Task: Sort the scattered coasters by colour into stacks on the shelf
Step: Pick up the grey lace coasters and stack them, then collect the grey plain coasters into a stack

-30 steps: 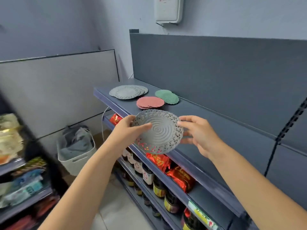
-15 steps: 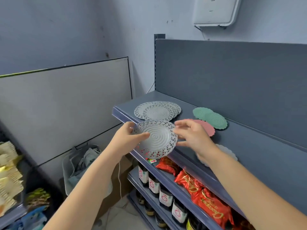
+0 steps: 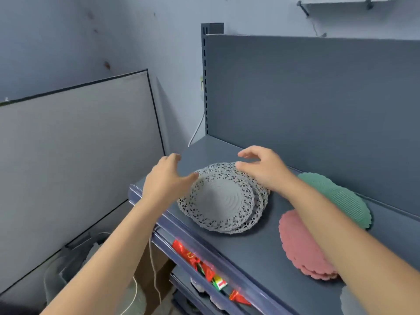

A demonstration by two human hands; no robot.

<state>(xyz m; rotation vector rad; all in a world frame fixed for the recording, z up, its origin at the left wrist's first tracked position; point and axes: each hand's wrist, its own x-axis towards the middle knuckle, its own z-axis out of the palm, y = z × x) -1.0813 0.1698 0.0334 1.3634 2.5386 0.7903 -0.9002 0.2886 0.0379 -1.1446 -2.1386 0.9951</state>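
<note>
Grey board [image 3: 75,160] leans against the wall at nine o'clock, with a pale bin [image 3: 75,276] below it at seven o'clock. Next comes the left hand [image 3: 167,181], fingers spread loosely and holding nothing, its thumb tip touching the nine o'clock rim of the grey coaster stack [image 3: 221,200]. That stack of lacy grey coasters lies slightly fanned near the left end of the dark blue shelf [image 3: 250,253], close to the front edge. The right hand [image 3: 263,169] hovers over the stack's one o'clock side, fingers curled and apart, gripping nothing; whether its fingertips touch the lace cannot be told. Below the shelf lip, at six o'clock, red snack packets [image 3: 193,260] show on a lower tier. At four o'clock from the grey stack lies the pink coaster stack [image 3: 302,248], partly under the right forearm. At three o'clock, nearer the back panel, sits the green coaster stack [image 3: 341,198].
</note>
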